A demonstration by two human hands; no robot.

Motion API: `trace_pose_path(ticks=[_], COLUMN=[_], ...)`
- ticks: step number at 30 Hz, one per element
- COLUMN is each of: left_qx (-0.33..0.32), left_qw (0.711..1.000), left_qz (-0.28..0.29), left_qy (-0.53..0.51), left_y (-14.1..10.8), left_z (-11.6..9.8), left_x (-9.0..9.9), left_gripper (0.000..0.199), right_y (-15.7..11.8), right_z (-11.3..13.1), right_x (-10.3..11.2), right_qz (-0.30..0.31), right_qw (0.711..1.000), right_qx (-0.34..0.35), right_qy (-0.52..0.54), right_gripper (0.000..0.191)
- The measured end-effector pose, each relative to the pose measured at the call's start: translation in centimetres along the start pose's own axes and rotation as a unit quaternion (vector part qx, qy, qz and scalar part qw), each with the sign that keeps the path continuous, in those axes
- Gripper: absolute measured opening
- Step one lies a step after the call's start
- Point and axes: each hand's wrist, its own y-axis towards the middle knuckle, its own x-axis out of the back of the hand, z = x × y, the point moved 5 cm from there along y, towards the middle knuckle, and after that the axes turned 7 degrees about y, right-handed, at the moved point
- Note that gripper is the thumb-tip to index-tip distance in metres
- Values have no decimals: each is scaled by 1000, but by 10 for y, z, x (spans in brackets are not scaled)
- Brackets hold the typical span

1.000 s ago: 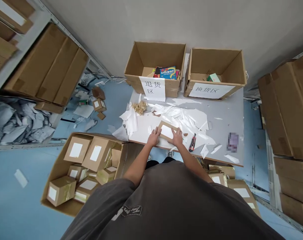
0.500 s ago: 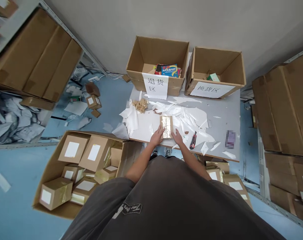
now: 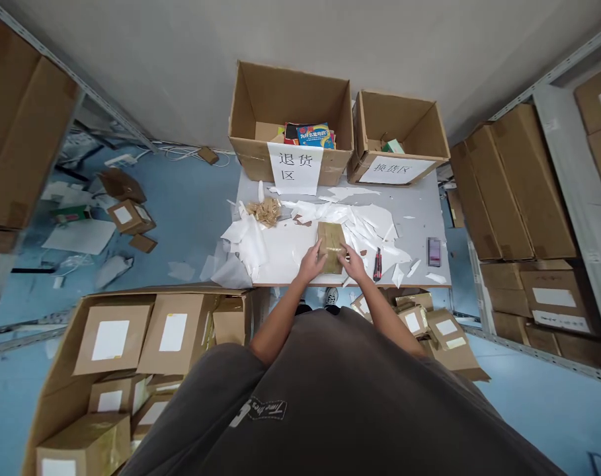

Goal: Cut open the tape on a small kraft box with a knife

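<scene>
A small cardboard box (image 3: 332, 233) with glossy tape over it is at the table's near edge, between my two hands. My left hand (image 3: 312, 262) grips its left side, and my right hand (image 3: 354, 263) grips the right side. Just right of my right hand lies a red and black utility knife (image 3: 377, 264). Torn white paper (image 3: 362, 218) spreads behind and beside the box. A crumpled wad of brown paper (image 3: 265, 210) sits farther left on the white table (image 3: 285, 258).
Two open cartons with paper signs stand at the back: the left carton (image 3: 253, 155) holds books, the right carton (image 3: 356, 168) a green-white item. A large carton (image 3: 47, 390) of labelled boxes is at lower left. A phone (image 3: 434, 251) lies right. Shelves (image 3: 553, 165) flank both sides.
The view has shifted, so the table sits a little farther left. The box's top no longer shows the bright glare, and my fingers now reach farther onto its sides.
</scene>
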Motion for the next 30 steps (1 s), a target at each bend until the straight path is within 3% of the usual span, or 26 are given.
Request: trace_pose_path(ticks=[3,8,10,13,16,19,25,27,30], left_qx=[15,27,17,8,-3,-1,55,68,45], left_qw=[999,999,1000,998,998,996,997,997,998], left_qz=[-19,18,-7,-26,38,59,-19,-27,31], left_qy=[-23,-10,16,51,51,60,43,27,32], left_y=[14,34,34,27,18,14,26,32,39], left_z=[-7,-11,-13,-15,-15,-18,-24,-21,-14], left_x=[15,2,-2,-5,-14,-14,10,6,-18], left_gripper=[75,96,88,73,82,89,67,71,86], right_y=[19,55,57,46,26,13,28,40,55], right_z=[8,0,-5,-11,-14,-15,-7,-13,-23], right_x=[13,3,2,3,-2,-3,21,21,4], right_qz=[-51,-75,-81,-51,18,32,-12,-11,29], right_qw=[998,990,991,998,999,999,1000,999,999], right_qx=[-46,-118,-106,-21,45,28,14,-6,-12], right_qy=[-4,-21,-14,6,-5,-23,20,37,40], right_gripper=[73,72,71,74,80,82,64,68,78])
